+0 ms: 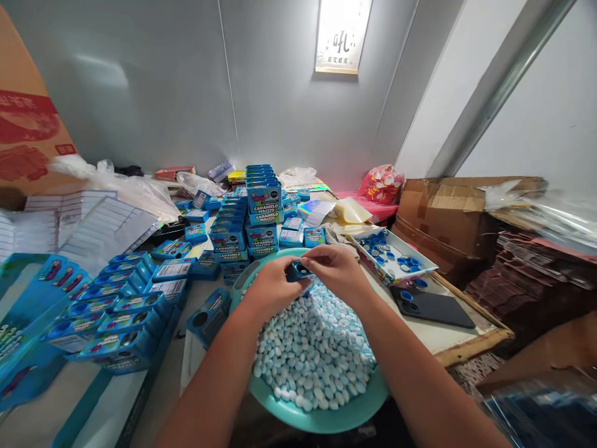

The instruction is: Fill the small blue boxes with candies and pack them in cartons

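Observation:
Above the turquoise basin (321,424) my left hand (270,287) grips a small blue candy box (298,270), fingers wrapped round its side. The fingers of my right hand (333,266) are pinched together at the top of that box; whatever they hold is too small and covered to make out. Pale blue and white oval candies (312,354) fill the basin under both hands. Beside the basin's left rim stands another blue candy box (209,316) with a round dark opening.
Stacked blue candy boxes (264,205) rise behind the basin. More boxes sit in a display carton (135,404) at left. To the right are a shallow tray (429,271) of blue caps, a dark phone (438,308) with caps on it, and cardboard boxes (433,218).

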Action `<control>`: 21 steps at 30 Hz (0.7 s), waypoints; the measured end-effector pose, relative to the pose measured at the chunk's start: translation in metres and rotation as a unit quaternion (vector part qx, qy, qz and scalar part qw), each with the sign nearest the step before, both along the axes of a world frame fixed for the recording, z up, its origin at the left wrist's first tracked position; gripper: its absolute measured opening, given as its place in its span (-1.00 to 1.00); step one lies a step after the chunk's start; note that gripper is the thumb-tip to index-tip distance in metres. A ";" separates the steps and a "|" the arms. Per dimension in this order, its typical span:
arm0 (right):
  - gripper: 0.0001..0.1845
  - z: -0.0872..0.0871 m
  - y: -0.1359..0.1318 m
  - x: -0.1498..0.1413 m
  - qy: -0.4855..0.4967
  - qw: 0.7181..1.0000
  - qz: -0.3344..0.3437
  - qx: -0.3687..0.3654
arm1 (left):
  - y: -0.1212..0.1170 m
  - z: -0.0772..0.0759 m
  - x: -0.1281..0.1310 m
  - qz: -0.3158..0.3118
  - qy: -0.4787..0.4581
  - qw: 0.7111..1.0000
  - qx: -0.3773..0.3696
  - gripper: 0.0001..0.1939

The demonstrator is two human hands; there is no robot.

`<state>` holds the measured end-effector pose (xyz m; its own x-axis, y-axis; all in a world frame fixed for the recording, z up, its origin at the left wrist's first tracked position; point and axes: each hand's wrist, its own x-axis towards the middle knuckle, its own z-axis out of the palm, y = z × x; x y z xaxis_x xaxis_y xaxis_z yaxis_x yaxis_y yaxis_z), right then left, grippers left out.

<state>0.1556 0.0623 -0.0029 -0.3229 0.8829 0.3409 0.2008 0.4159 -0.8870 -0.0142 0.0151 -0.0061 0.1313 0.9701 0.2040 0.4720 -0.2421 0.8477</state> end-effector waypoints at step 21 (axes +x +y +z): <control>-0.72 0.001 -0.005 -0.007 0.047 0.997 -0.012 0.055 | 0.008 -0.009 0.001 -0.041 -0.066 0.997 -0.011 -0.49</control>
